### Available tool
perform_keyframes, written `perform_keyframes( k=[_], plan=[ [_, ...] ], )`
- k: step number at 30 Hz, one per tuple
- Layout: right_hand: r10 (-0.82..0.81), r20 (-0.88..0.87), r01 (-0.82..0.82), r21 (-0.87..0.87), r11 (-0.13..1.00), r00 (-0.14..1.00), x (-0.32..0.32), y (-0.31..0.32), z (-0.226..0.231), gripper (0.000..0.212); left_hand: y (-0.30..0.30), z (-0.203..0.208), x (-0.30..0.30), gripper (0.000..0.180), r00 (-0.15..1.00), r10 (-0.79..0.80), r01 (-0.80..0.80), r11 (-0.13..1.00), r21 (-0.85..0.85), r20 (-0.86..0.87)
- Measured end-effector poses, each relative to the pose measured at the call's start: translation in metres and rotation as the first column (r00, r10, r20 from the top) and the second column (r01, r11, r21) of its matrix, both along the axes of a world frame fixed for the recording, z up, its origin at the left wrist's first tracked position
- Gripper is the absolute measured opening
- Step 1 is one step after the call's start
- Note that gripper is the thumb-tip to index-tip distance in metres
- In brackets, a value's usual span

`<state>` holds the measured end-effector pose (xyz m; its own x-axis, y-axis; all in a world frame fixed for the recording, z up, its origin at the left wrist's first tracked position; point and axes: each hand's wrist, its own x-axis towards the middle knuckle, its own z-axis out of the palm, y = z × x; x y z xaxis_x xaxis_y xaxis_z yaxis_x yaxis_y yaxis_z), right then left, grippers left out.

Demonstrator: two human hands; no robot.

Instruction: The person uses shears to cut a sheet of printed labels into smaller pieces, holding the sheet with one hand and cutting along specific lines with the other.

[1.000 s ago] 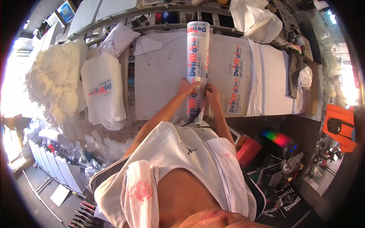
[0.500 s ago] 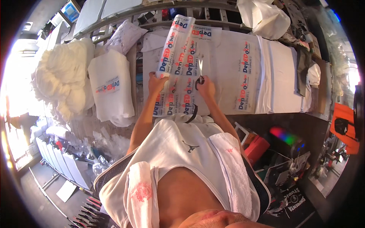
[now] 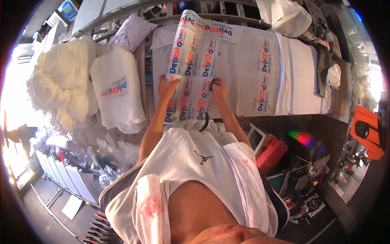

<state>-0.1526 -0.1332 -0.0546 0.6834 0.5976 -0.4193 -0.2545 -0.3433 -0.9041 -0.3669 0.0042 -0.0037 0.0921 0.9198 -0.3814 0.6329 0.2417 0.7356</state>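
Note:
A printed translucent sheet (image 3: 194,87) with red and blue lettering lies before me, its left side curled into a long roll (image 3: 178,51). My left hand (image 3: 167,89) is closed on the roll's left edge, thumb on top. Over the sheet's right part, my right hand (image 3: 219,90) is closed round the dark handles of a pair of scissors (image 3: 211,84). The scissors' blades are hard to make out against the print. Under and right of the sheet spreads a wide pale layer (image 3: 241,77) with a second printed strip (image 3: 264,77).
Folded white material (image 3: 298,77) lies at the right end of the table. On the left are a white printed bundle (image 3: 118,89) and a big heap of white fabric (image 3: 63,77). A white bag (image 3: 286,18) sits at the back right. Below the table edge stands a red box (image 3: 273,156).
The scissors have turned or dropped, so their bright blades no longer stand out. My right hand has moved slightly. My left hand keeps its hold, and the whole view has shifted a little.

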Motion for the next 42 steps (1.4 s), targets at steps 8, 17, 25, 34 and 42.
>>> perform_keyframes(
  k=[8,17,25,34,42],
  plan=[
    [0.184,0.214,-0.196,0.035,0.980,0.959,0.032,0.008,0.061,0.038,-0.049,-0.001,0.008,0.086,0.952,0.303,-0.305,0.949,0.079,0.036],
    [0.259,0.128,-0.281,0.194,0.940,0.957,0.066,0.013,0.073,0.043,-0.070,0.043,0.050,0.089,0.897,0.178,0.180,0.688,0.703,-0.403],
    [0.405,-0.463,-0.166,0.475,0.864,0.788,0.032,0.026,0.096,0.039,-0.078,0.069,0.103,0.076,0.879,0.038,0.021,0.993,-0.118,0.475],
    [0.396,-0.391,-0.189,0.471,0.862,0.831,0.044,0.018,0.123,0.033,-0.043,0.057,0.017,0.025,0.946,0.002,0.028,0.996,-0.088,0.323],
    [0.452,-0.294,-0.328,0.387,0.862,0.842,0.038,0.000,0.118,0.033,-0.026,0.072,-0.031,0.013,0.938,-0.202,0.249,0.958,-0.142,0.281]
  ],
)
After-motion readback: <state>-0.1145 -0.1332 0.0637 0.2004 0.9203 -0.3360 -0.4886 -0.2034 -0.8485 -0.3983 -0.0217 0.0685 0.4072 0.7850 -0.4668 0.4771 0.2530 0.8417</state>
